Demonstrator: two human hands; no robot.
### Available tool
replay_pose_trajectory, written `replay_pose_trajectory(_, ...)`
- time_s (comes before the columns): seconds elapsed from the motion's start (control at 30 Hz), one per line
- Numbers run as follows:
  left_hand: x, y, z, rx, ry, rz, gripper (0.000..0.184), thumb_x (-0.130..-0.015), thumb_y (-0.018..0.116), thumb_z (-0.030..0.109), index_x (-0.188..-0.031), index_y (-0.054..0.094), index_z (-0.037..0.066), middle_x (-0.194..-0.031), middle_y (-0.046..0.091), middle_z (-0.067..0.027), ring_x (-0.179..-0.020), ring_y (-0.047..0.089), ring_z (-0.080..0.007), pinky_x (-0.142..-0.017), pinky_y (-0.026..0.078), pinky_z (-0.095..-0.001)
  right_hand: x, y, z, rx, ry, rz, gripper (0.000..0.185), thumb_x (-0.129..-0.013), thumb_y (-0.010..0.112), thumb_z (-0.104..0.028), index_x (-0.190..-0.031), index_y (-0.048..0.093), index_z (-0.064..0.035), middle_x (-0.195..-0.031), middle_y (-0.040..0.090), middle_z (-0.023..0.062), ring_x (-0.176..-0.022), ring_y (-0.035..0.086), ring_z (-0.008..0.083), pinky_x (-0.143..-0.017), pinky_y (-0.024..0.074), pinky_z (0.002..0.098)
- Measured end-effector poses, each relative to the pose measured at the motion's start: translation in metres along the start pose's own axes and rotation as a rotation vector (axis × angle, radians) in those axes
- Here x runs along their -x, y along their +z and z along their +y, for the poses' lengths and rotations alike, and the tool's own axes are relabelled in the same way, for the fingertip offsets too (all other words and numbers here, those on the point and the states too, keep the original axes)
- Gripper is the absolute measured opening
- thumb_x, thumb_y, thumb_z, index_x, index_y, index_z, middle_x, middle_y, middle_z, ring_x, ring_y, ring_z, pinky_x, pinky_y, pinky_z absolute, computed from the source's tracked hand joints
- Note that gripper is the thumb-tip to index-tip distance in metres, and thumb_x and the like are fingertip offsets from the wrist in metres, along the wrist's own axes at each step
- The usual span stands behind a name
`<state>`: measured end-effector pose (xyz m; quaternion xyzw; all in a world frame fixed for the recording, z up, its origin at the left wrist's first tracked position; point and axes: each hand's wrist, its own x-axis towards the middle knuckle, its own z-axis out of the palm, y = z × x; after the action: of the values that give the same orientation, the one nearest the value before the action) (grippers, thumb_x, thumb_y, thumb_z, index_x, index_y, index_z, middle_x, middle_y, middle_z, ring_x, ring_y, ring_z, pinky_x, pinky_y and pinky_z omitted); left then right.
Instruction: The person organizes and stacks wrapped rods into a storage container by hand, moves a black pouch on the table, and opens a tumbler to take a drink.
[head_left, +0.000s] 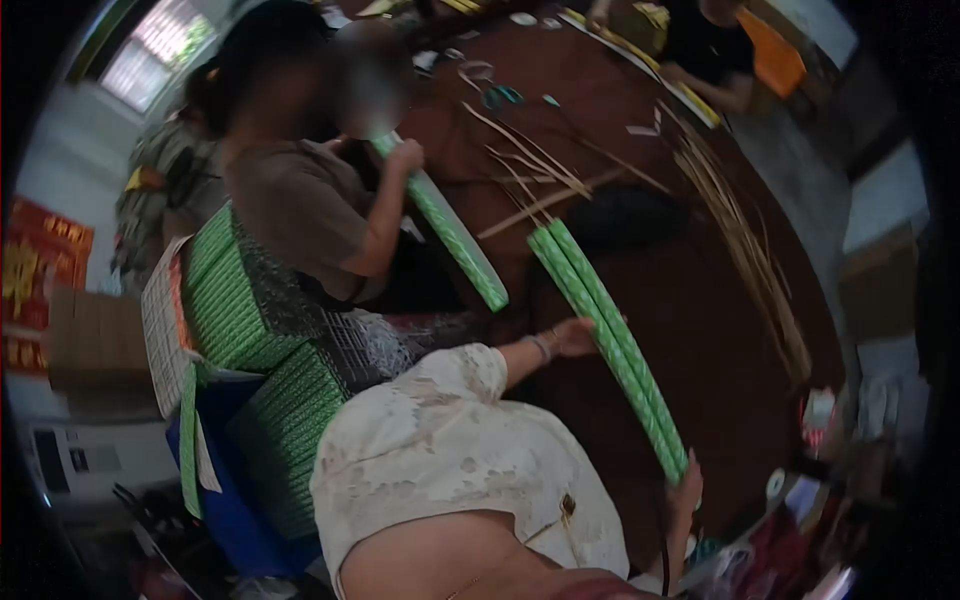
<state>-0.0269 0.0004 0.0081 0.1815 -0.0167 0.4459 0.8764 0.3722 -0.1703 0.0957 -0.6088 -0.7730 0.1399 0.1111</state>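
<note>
Two long, narrow green patterned boxes (615,345) lie side by side at a slant in front of me, above the brown table. My left hand (573,337), with a band on the wrist, grips them near the middle of their left edge; some of its fingers are hidden behind them. At their near lower end, my right hand (686,487) is closed around the ends. Thin strips (525,185) lie just beyond the far ends of the boxes.
A person (310,190) at my left holds another long green box (455,235). Stacked green boxes (285,430) stand beside me. On the brown table (700,290) lie a bundle of long strips (745,250) and scissors (500,95). Another person (705,55) sits across.
</note>
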Motion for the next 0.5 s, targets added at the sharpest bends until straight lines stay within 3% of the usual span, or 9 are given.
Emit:
replay_pose_trajectory(0.07,0.003,-0.002,-0.002,0.007,-0.002,0.004,0.077,-0.074,0.071,0.033,-0.138,0.032,0.019,-0.141,0.034,-0.0008,-0.129,0.033,-0.0232,-0.105,0.027,-0.0462,0.004,0.001,0.004,0.08,0.117,-0.1,0.06,-0.067,0.063,-0.004,-0.124,0.044,-0.003,-0.107,0.055,0.0207,-0.096,0.053,0.0413,-0.081,0.0426,0.0463)
replay_pose_trajectory(0.1,0.005,0.001,-0.004,0.006,-0.018,0.086,0.079,-0.074,0.07,0.036,-0.139,0.028,0.019,-0.141,0.033,-0.0003,-0.129,0.033,-0.023,-0.105,0.027,-0.0468,-0.012,-0.01,-0.022,0.168,0.421,-0.288,0.06,-0.068,0.064,-0.009,-0.124,0.045,-0.0041,-0.108,0.055,0.018,-0.098,0.053,0.0383,-0.083,0.0409,0.0451)
replay_pose_trajectory(0.13,0.003,0.008,0.0,0.021,-0.044,0.167,0.082,-0.075,0.07,0.038,-0.141,0.025,0.019,-0.142,0.032,0.0003,-0.129,0.032,-0.0227,-0.105,0.027,-0.0474,-0.035,-0.003,-0.018,0.166,0.373,-0.266,0.06,-0.068,0.064,-0.009,-0.124,0.045,-0.0041,-0.108,0.055,0.018,-0.098,0.053,0.0383,-0.083,0.0409,0.0451)
replay_pose_trajectory(0.3,0.019,0.102,0.052,-0.137,-0.002,0.068,0.089,-0.073,0.072,0.04,-0.142,0.021,0.017,-0.142,0.031,-0.0008,-0.13,0.032,-0.0222,-0.105,0.026,-0.0504,-0.052,0.015,0.003,-1.037,0.207,-0.661,0.06,-0.067,0.064,-0.009,-0.124,0.046,-0.0051,-0.107,0.056,0.0165,-0.099,0.053,0.0369,-0.083,0.0418,0.0435)
replay_pose_trajectory(0.5,0.086,0.185,0.113,-0.255,0.308,-0.047,0.091,-0.075,0.071,0.039,-0.142,0.018,0.009,-0.143,0.03,-0.0084,-0.133,0.027,-0.0287,-0.107,0.024,-0.0479,-0.069,0.043,0.076,-2.474,0.041,-1.152,0.061,-0.066,0.064,-0.01,-0.124,0.046,-0.0063,-0.107,0.057,0.0146,-0.1,0.054,0.0353,-0.083,0.0428,0.0415)
